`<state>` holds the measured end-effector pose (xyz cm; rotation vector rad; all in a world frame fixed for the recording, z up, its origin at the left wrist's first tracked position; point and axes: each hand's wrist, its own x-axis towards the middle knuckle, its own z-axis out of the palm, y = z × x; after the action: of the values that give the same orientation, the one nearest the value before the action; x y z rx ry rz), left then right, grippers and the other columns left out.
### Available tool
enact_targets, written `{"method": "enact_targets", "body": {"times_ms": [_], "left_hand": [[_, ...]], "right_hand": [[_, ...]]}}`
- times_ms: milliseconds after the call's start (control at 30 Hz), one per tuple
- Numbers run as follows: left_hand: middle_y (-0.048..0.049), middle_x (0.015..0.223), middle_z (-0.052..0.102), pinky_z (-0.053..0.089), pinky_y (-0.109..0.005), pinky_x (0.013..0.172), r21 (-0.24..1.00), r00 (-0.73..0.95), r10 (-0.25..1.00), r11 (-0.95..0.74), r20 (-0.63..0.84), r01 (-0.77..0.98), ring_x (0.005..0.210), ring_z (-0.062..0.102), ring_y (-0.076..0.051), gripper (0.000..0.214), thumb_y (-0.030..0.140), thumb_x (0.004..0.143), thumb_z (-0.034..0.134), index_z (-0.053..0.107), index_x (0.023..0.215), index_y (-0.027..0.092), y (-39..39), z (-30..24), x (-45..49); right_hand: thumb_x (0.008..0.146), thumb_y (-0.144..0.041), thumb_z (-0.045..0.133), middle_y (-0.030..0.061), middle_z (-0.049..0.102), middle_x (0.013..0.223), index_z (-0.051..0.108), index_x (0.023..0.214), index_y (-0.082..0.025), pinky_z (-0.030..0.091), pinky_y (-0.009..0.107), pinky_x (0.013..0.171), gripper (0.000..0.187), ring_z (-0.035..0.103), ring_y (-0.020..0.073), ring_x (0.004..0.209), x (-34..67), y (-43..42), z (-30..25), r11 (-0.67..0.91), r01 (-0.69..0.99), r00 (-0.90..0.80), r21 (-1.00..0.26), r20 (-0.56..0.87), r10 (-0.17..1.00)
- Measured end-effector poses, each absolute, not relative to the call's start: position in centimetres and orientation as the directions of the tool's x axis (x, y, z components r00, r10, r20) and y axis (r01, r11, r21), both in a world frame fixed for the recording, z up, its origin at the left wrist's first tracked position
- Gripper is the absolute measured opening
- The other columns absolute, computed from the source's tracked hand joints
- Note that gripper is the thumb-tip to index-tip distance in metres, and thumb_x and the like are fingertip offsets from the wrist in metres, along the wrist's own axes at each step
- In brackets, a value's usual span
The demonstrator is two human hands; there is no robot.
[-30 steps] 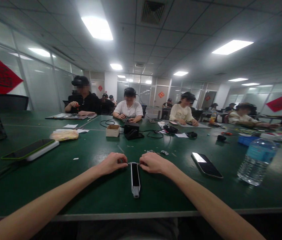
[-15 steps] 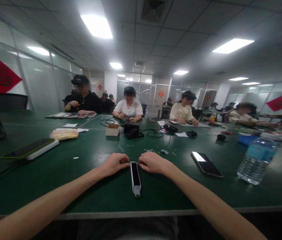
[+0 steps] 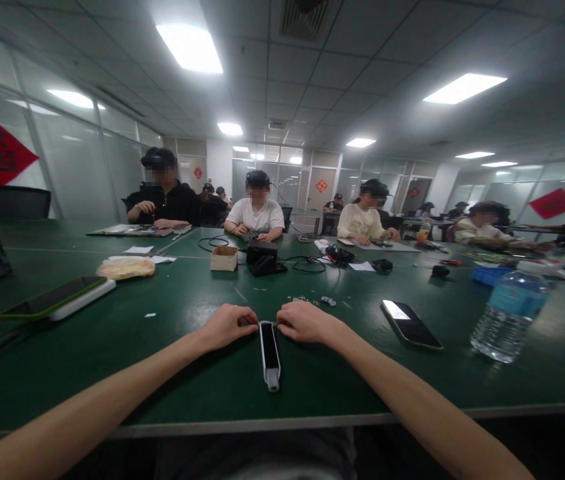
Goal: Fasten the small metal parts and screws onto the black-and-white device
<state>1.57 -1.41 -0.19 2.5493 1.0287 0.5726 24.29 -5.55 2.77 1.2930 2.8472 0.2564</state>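
A slim white device with a black top face lies on the green table in front of me, its grey, narrower end pointing toward me. At its far end, my left hand rests on the left side with thumb and fingers pinched together. Opposite it, my right hand is closed, its fingertips at the device's right far corner. Both sets of fingertips are at or very close to that far end; what lies between them is too small to make out. Small metal-looking parts lie just beyond my right hand.
On the right are a phone and a water bottle. A green-edged phone lies at left, near a wrapped item. Ahead stand a small box and a black stand with cables. Several people sit across the table.
The view has shifted slightly, so everything sits a little further left and higher. Both hands keep nearly the same pose at the device's far end.
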Motion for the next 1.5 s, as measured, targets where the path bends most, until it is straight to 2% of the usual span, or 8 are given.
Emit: {"method": "enact_targets", "body": {"times_ms": [233,333,500,667,800,1067,1367,1500], "left_hand": [[-0.0021,0.086,0.072,0.049,-0.025,0.071,0.436,0.674,0.706,-0.688,0.217,0.580,0.075,0.065,-0.017,0.022,0.034,0.084,0.058,0.070,0.095,0.019,-1.4,-0.1,1.5],[-0.0020,0.085,0.072,0.048,-0.025,0.070,0.424,0.667,0.716,-0.680,0.206,0.599,0.074,0.064,-0.017,0.024,0.036,0.085,0.057,0.071,0.094,0.019,-1.4,0.1,1.5],[-0.0015,0.087,0.071,0.047,-0.024,0.071,0.390,0.684,0.699,-0.702,0.211,0.597,0.075,0.063,-0.016,0.026,0.037,0.087,0.054,0.070,0.097,0.020,-1.3,0.1,1.4],[-0.0009,0.089,0.071,0.048,-0.025,0.074,0.358,0.683,0.698,-0.707,0.214,0.610,0.077,0.063,-0.016,0.026,0.037,0.087,0.052,0.070,0.097,0.022,-1.3,0.0,1.4],[-0.0013,0.091,0.072,0.048,-0.026,0.074,0.361,0.680,0.703,-0.702,0.209,0.614,0.077,0.062,-0.016,0.026,0.037,0.087,0.052,0.070,0.099,0.022,-1.1,0.0,1.4],[-0.0006,0.091,0.072,0.048,-0.027,0.074,0.365,0.681,0.708,-0.693,0.186,0.622,0.078,0.062,-0.017,0.025,0.037,0.085,0.053,0.069,0.098,0.023,-1.0,0.1,1.4],[-0.0009,0.090,0.070,0.046,-0.026,0.069,0.346,0.710,0.674,-0.728,0.204,0.591,0.076,0.061,-0.016,0.024,0.036,0.086,0.051,0.066,0.100,0.022,-0.8,-0.1,1.3],[-0.0014,0.089,0.070,0.045,-0.026,0.068,0.310,0.707,0.676,-0.730,0.206,0.609,0.076,0.061,-0.017,0.026,0.038,0.087,0.051,0.065,0.102,0.023,-0.6,-0.2,1.3]], "right_hand": [[0.088,-0.030,0.055,0.0066,0.068,0.091,0.068,0.091,-0.016,0.039,0.025,0.068,0.019,0.061,0.0177,0.082,25.6,-4.8,3.4,0.622,0.778,-0.628,0.091,0.079,0.774],[0.088,-0.033,0.055,0.0059,0.069,0.091,0.069,0.091,-0.018,0.039,0.024,0.068,0.021,0.062,0.0174,0.083,27.5,-3.7,3.8,0.506,0.859,-0.513,0.083,0.136,0.848],[0.090,-0.026,0.050,0.0086,0.068,0.100,0.068,0.098,-0.016,0.041,0.025,0.076,0.022,0.062,0.0185,0.093,31.3,-1.6,3.8,0.250,0.960,-0.272,0.122,0.228,0.935],[0.089,-0.023,0.052,0.0159,0.064,0.111,0.065,0.112,-0.012,0.041,0.030,0.088,0.029,0.057,0.0238,0.106,33.9,-0.3,2.9,0.157,0.980,-0.180,0.120,0.219,0.959],[0.091,-0.024,0.051,0.0155,0.064,0.116,0.064,0.118,-0.014,0.042,0.031,0.090,0.032,0.056,0.0244,0.111,34.9,0.3,2.5,0.139,0.983,-0.159,0.118,0.188,0.969],[0.092,-0.022,0.049,0.0118,0.065,0.117,0.067,0.117,-0.019,0.043,0.028,0.088,0.030,0.057,0.0221,0.110,36.2,0.9,2.7,0.095,0.986,-0.117,0.134,0.174,0.978],[0.090,-0.018,0.049,0.0103,0.069,0.112,0.070,0.113,-0.019,0.044,0.026,0.087,0.031,0.061,0.0208,0.106,34.8,0.6,2.7,0.191,0.973,-0.205,0.132,0.107,0.973],[0.087,-0.017,0.053,0.0089,0.071,0.106,0.073,0.105,-0.020,0.044,0.025,0.086,0.027,0.063,0.0207,0.103,34.2,0.5,2.6,0.211,0.968,-0.220,0.134,0.062,0.973]]}}
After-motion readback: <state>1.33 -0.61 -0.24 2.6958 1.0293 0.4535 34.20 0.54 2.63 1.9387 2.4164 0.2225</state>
